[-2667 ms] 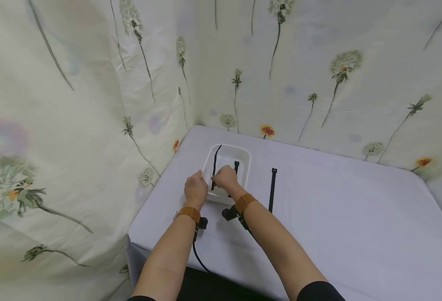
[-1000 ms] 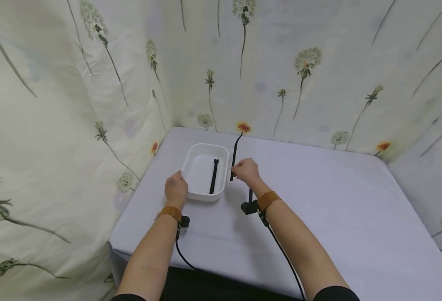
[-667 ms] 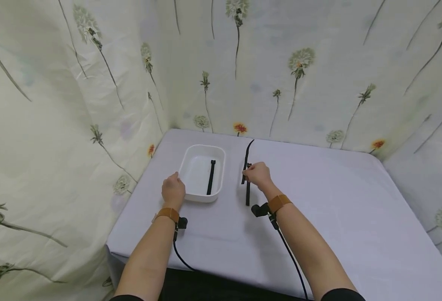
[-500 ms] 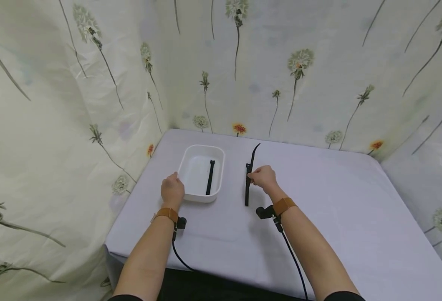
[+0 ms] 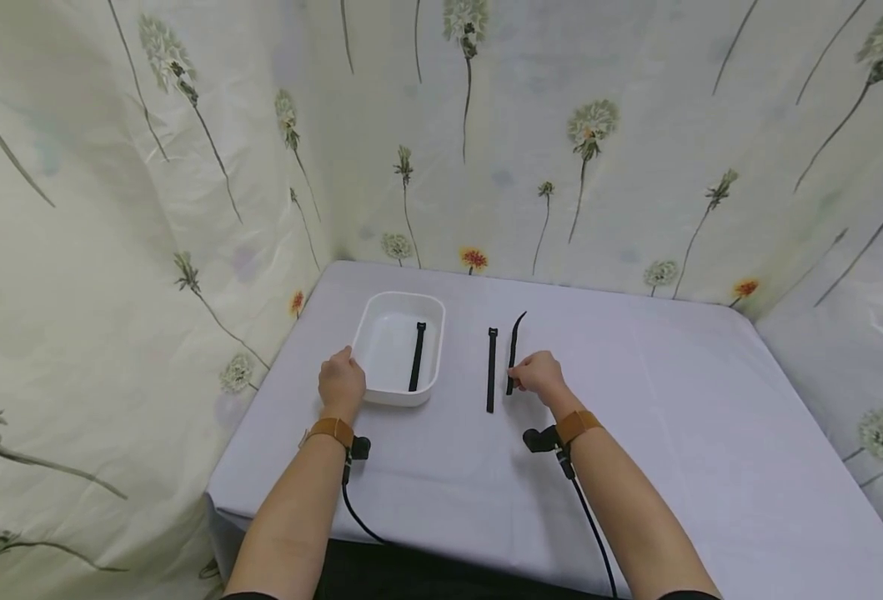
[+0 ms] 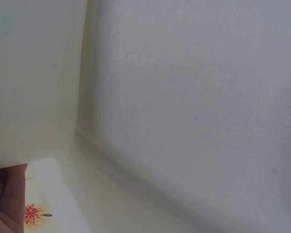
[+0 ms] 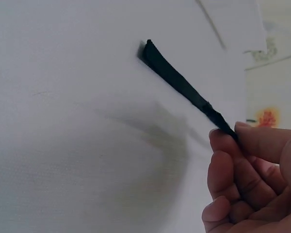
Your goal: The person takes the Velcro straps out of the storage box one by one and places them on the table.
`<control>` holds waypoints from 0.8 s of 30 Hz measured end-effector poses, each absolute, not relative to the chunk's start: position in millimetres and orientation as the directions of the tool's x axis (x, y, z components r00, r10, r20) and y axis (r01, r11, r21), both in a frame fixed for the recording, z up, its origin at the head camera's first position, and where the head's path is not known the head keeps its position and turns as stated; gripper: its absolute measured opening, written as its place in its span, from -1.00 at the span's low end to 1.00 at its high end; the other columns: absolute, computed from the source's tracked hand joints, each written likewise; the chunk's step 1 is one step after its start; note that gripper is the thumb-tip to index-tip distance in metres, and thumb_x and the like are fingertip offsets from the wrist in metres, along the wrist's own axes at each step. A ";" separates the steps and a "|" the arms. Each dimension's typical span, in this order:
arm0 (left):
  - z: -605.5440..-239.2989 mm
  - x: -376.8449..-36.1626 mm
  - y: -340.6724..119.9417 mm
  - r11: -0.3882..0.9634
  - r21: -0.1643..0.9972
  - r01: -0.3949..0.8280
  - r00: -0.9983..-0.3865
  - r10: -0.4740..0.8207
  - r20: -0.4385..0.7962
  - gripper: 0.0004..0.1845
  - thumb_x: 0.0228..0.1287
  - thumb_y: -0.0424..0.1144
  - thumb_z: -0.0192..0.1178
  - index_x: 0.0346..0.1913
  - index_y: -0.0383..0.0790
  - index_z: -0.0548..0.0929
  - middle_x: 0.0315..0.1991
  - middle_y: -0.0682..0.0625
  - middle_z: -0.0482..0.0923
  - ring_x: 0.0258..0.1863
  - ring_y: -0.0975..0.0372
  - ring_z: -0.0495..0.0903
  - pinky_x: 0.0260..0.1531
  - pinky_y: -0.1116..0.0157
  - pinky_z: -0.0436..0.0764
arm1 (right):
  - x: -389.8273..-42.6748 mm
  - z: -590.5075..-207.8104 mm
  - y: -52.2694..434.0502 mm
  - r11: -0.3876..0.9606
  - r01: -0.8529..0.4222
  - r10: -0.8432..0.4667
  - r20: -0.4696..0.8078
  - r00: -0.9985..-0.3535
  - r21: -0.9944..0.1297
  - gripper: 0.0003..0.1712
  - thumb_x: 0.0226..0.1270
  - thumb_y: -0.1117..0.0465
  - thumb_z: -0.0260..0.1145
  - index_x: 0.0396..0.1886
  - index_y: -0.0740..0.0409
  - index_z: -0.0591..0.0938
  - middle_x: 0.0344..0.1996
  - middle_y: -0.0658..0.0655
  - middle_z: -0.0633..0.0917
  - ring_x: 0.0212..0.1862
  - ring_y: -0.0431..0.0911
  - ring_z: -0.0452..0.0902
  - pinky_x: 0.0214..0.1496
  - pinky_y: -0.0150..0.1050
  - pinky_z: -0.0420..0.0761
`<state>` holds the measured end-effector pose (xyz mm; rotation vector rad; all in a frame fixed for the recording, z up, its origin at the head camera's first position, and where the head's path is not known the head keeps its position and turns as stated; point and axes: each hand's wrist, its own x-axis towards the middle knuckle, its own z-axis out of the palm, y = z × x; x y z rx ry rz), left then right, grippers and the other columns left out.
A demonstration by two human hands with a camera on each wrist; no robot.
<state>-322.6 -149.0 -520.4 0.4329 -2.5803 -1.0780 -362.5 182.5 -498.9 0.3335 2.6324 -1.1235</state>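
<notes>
In the head view, my left hand (image 5: 342,385) grips the left rim of a white plastic tray (image 5: 390,398). The left wrist view is mostly filled by pale surfaces, with part of the left hand (image 6: 8,196) at the lower left corner. Inside the tray lies one black strap-type cable tie (image 5: 417,358). A second black cable tie (image 5: 491,371) lies flat on the table, right of the tray. Just beyond it, my right hand (image 5: 540,377) pinches a third black cable tie (image 5: 514,343) between thumb and index finger; its free end slants over the tablecloth in the right wrist view.
A pale lilac cloth covers the table (image 5: 659,433). Dandelion-print curtains (image 5: 539,142) stand close behind and along the left side. A camera cable (image 5: 593,521) trails from the right wrist, another (image 5: 362,525) from the left.
The right hand has carried one cable tie out of the tray, rightward past the tie lying on the table, and lowered it. The left hand has stayed on the tray rim.
</notes>
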 end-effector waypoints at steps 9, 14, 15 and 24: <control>-523.7 -323.6 -150.9 0.673 0.725 -0.145 -0.901 -0.393 0.184 -0.64 0.43 -0.45 0.08 0.22 -0.46 0.57 0.14 -0.37 0.61 0.14 -0.16 0.64 0.10 -0.01 0.66 | -357.2 -513.7 186.2 0.699 0.323 0.118 -0.344 -0.932 -0.638 -0.75 0.36 0.16 0.35 -0.39 0.27 0.73 -0.58 0.06 0.67 -0.37 -0.07 0.50 -0.34 -0.28 0.42; -525.3 -323.2 -150.7 0.669 0.728 -0.147 -0.905 -0.388 0.174 -0.63 0.43 -0.45 0.07 0.23 -0.47 0.56 0.16 -0.37 0.60 0.16 -0.15 0.63 0.13 0.00 0.64 | -356.1 -525.0 189.8 0.706 0.355 0.114 -0.397 -0.911 -0.613 -0.77 0.36 0.17 0.36 -0.38 0.26 0.71 -0.60 0.06 0.64 -0.40 -0.08 0.47 -0.39 -0.29 0.41; -525.5 -323.1 -150.4 0.667 0.730 -0.149 -0.905 -0.390 0.172 -0.63 0.43 -0.45 0.07 0.23 -0.47 0.56 0.16 -0.37 0.60 0.16 -0.15 0.63 0.13 0.00 0.64 | -355.9 -526.7 190.3 0.707 0.354 0.113 -0.396 -0.911 -0.612 -0.78 0.36 0.17 0.36 -0.38 0.27 0.71 -0.60 0.06 0.64 -0.41 -0.08 0.47 -0.40 -0.30 0.41; -524.6 -324.8 -149.8 0.663 0.732 -0.155 -0.903 -0.395 0.166 -0.63 0.44 -0.44 0.07 0.24 -0.45 0.56 0.17 -0.35 0.60 0.18 -0.13 0.62 0.15 0.00 0.64 | -357.5 -528.9 188.8 0.700 0.388 0.158 -0.399 -0.903 -0.600 -0.79 0.32 0.20 0.39 -0.38 0.30 0.73 -0.63 0.08 0.65 -0.45 -0.07 0.48 -0.44 -0.30 0.44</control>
